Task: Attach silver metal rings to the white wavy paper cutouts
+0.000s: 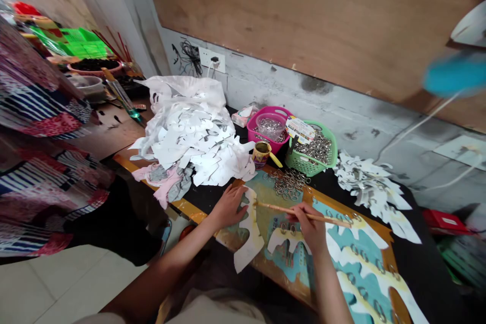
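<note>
My left hand [228, 207] lies on a white paper cutout [251, 228], pressing it against a glue-stained board [374, 248] with an orange frame. My right hand [309, 228] grips a thin wooden brush [334, 220] above the board, its tip reaching left towards the cutout. More white cutouts with small metal rings lie along the board. A heap of loose metal rings [286, 185] sits on the board's far edge. Close by stands a small yellow glue cup [261, 154].
Behind the board are a large heap of white paper cutouts [193, 131], a pink basket [266, 131] and a green basket [313, 149] of metal rings. A smaller cutout pile [372, 187] lies right. Patterned cloth [38, 182] hangs left; a concrete wall [341, 106] runs behind.
</note>
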A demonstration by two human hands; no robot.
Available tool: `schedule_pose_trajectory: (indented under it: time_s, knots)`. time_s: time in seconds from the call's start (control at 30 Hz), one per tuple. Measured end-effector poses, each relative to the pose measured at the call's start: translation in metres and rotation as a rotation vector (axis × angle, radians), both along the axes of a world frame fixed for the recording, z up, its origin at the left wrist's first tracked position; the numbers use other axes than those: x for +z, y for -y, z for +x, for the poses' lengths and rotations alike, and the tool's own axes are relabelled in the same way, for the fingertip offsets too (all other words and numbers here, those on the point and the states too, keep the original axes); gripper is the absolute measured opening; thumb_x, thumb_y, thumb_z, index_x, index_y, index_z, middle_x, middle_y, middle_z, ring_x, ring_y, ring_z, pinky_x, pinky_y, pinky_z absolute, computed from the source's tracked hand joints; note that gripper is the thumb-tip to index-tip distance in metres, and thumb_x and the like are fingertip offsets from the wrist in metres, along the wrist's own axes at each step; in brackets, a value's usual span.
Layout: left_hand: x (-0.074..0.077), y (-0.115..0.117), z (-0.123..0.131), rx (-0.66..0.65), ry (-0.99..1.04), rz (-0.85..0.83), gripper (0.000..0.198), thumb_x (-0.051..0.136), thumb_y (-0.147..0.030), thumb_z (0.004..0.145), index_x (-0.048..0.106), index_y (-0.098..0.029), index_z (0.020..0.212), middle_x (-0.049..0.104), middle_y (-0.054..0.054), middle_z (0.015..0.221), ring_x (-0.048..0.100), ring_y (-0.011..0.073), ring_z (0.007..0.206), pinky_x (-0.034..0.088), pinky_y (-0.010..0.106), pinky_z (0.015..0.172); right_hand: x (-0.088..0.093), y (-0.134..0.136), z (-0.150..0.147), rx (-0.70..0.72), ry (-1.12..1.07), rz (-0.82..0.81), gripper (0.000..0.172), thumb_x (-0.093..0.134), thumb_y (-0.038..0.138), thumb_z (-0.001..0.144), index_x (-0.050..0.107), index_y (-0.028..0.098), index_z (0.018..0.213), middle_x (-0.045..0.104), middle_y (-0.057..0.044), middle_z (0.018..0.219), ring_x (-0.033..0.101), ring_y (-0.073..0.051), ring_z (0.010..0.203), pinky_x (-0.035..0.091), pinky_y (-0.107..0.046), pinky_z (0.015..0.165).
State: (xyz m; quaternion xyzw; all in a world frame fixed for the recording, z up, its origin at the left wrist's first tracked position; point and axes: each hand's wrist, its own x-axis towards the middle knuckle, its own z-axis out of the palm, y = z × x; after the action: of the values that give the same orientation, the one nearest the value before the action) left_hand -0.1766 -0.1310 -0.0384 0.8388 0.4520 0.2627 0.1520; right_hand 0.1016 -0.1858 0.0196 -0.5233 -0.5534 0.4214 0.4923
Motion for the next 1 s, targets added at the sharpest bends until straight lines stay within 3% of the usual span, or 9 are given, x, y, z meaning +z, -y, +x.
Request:
schedule_pose_trajectory:
  time_s: [0.07,0.2,0.37,0.5,0.63,0.8,0.93,1.0]
  knots:
    - [-0.001,0.0,0.0,0.001,-0.003,-0.001,0.051,0.057,-0.024,0.083,0.04,-0.019,0.131,0.06,0.015,0.128,0.055,0.0308,0.122,0.033,0.056,0.111,0.0,-0.001,-0.003,-0.029,0.014,0.036,0.025,0.059,0.041,0.092,0.068,0.019,0.082,0.071,-0.004,0.075,0.07,-0.02,0.067,0.059,-0.028,0.063]
    - [-0.002,-0.001,0.0,-0.002,-0.011,0.0,0.051,0.056,-0.025,0.084,0.039,-0.019,0.131,0.058,0.015,0.131,0.054,0.0303,0.124,0.032,0.055,0.112,-0.001,-0.004,-0.005,0.008,-0.001,-0.01,0.029,0.058,0.042,0.092,0.067,0.019,0.078,0.068,-0.003,0.065,0.067,-0.019,0.058,0.056,-0.027,0.055]
    - [-0.001,0.0,0.0,0.005,-0.015,-0.016,0.051,0.056,-0.024,0.084,0.039,-0.019,0.131,0.059,0.013,0.13,0.054,0.0293,0.124,0.03,0.055,0.113,-0.001,-0.009,-0.012,-0.038,0.044,0.06,0.026,0.058,0.042,0.093,0.068,0.02,0.086,0.071,-0.005,0.08,0.07,-0.022,0.073,0.059,-0.031,0.069]
    - [0.0,0.0,0.0,0.002,-0.014,-0.015,0.051,0.056,-0.024,0.084,0.038,-0.02,0.132,0.059,0.013,0.13,0.053,0.0284,0.125,0.03,0.054,0.114,-0.002,-0.01,-0.018,-0.004,0.097,0.064,0.027,0.056,0.042,0.094,0.068,0.02,0.084,0.071,-0.005,0.077,0.07,-0.022,0.071,0.059,-0.032,0.067]
    - [0.0,0.0,0.001,0.004,-0.011,-0.015,0.051,0.057,-0.024,0.083,0.039,-0.02,0.131,0.058,0.013,0.13,0.053,0.0286,0.124,0.03,0.054,0.114,-0.002,-0.004,-0.021,-0.119,0.097,0.141,0.022,0.06,0.039,0.092,0.07,0.019,0.09,0.072,-0.006,0.082,0.07,-0.023,0.075,0.059,-0.034,0.072]
    - [0.004,0.001,-0.001,-0.009,-0.003,-0.001,0.049,0.055,-0.022,0.085,0.04,-0.018,0.131,0.055,0.015,0.133,0.049,0.0299,0.128,0.031,0.055,0.114,0.01,0.015,-0.005,-0.355,-0.265,0.186,0.015,0.062,0.032,0.088,0.071,0.02,0.09,0.069,-0.004,0.08,0.069,-0.02,0.068,0.058,-0.033,0.066]
    - [0.011,0.002,-0.004,0.0,0.044,0.039,0.042,0.048,-0.017,0.088,0.041,-0.017,0.13,0.05,0.016,0.137,0.044,0.0279,0.133,0.04,0.048,0.109,0.021,0.043,0.034,-0.447,-0.568,0.267,0.012,0.06,0.028,0.08,0.07,0.022,0.082,0.065,-0.001,0.075,0.063,-0.015,0.061,0.053,-0.028,0.057]
    - [0.016,-0.004,0.0,0.016,0.02,0.045,0.036,0.048,-0.017,0.089,0.046,-0.017,0.125,0.055,0.016,0.13,0.046,0.0289,0.13,0.042,0.048,0.107,0.022,0.063,0.056,-0.538,-0.637,0.205,0.014,0.057,0.028,0.078,0.069,0.021,0.078,0.063,-0.002,0.073,0.062,-0.016,0.06,0.051,-0.027,0.051]
